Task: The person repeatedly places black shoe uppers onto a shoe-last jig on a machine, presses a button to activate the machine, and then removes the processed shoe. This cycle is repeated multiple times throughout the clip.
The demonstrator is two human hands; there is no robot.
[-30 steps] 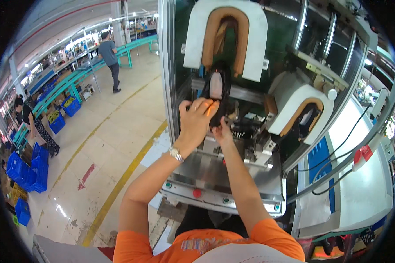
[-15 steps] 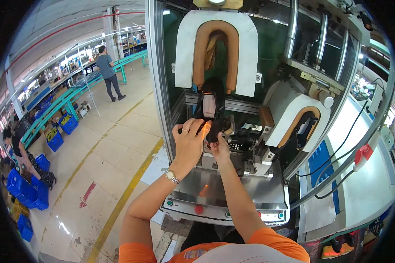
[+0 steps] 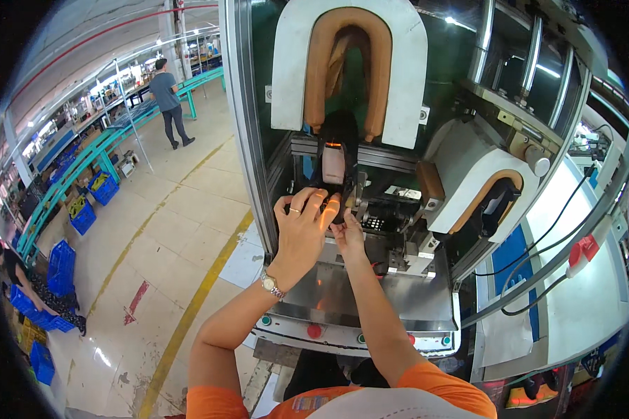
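A black shoe upper (image 3: 340, 208) sits in the machine below the left U-shaped clamp, partly hidden by my fingers. My left hand (image 3: 302, 234) has its fingers bent over the upper's near end, an orange light line falling across them. My right hand (image 3: 348, 235) pinches the same end from the right side. Just beyond my fingers is a pinkish block (image 3: 333, 165) framed by black material. Behind it stands the white U-shaped clamp (image 3: 286, 77) with a brown padded lining (image 3: 316, 84). How far the upper reaches under the block, I cannot tell.
A second white clamp (image 3: 461, 171) at the right holds a dark shoe piece (image 3: 497, 207). Below my forearms runs a metal ledge (image 3: 412, 300) with a red button (image 3: 314, 330). Blue crates (image 3: 61, 265), a walking-height green conveyor (image 3: 70, 185) and a standing person (image 3: 166, 101) are at the left.
My view has shifted slightly, so the clamps look a little larger. Both hands stay at the upper's near end, with the left fingers a bit more bunched and the right hand slightly lower.
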